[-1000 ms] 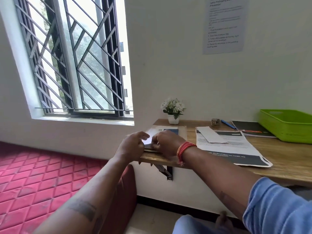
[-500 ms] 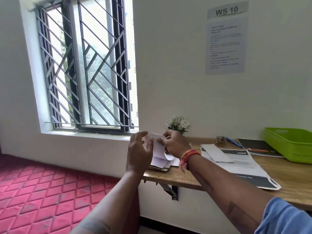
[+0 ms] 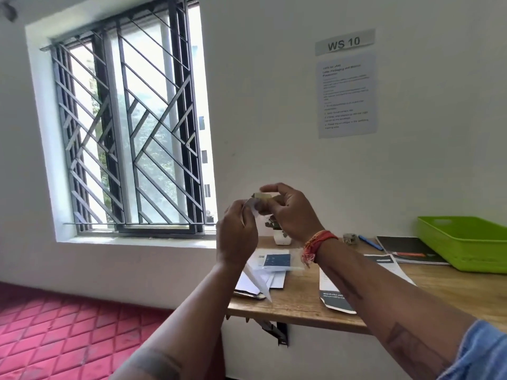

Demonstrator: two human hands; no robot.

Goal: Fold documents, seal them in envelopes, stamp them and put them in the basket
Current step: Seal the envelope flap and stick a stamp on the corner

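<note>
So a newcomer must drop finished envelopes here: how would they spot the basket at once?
Follow the wooden wall-mounted desk along to its right end. There, against the white wall, stands the lime-green rectangular plastic basket, beside a dark notebook. It is the only bright green, high-walled container there; everything near it lies flat.

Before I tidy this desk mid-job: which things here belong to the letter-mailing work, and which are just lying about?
Belongs to the job:
left hand and right hand, raised, holding a blurred brown and white paper item
loose white papers
printed document
green basket

Just lying about:
potted plant
blue pen
dark notebook
</note>
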